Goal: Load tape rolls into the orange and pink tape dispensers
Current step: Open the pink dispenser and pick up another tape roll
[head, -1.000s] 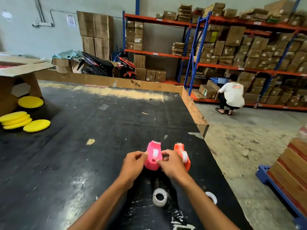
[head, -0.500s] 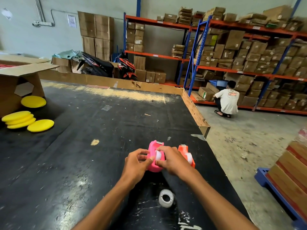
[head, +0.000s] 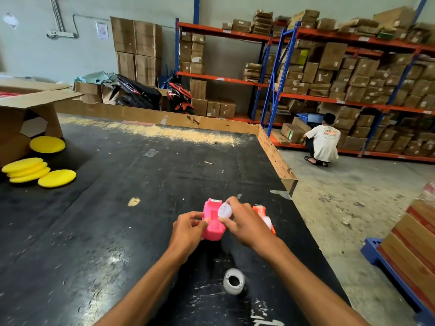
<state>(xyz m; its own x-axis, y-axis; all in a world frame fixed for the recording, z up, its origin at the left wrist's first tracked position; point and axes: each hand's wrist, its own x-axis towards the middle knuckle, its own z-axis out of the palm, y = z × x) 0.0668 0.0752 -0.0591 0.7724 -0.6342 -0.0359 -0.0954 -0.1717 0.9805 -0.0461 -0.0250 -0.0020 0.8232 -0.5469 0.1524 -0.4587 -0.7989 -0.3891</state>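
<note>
A pink tape dispenser (head: 212,222) stands on the black table (head: 117,208). My left hand (head: 188,228) grips its left side. My right hand (head: 242,222) pinches a small white tape roll (head: 224,210) just above the dispenser's open slot. An orange tape dispenser (head: 263,217) with a white roll in it stands right behind my right hand, mostly hidden. A second white tape roll (head: 234,281) lies on the table between my forearms.
Yellow round pads (head: 35,170) and an open cardboard box (head: 23,114) sit at the table's left. A cardboard rim (head: 275,156) lines the table's far and right edges. A person crouches by the shelving (head: 323,142). A blue pallet with boxes (head: 404,260) stands at right.
My right hand has lifted the small white roll up out of the pink dispenser's slot. My left hand keeps its hold on the dispenser.
</note>
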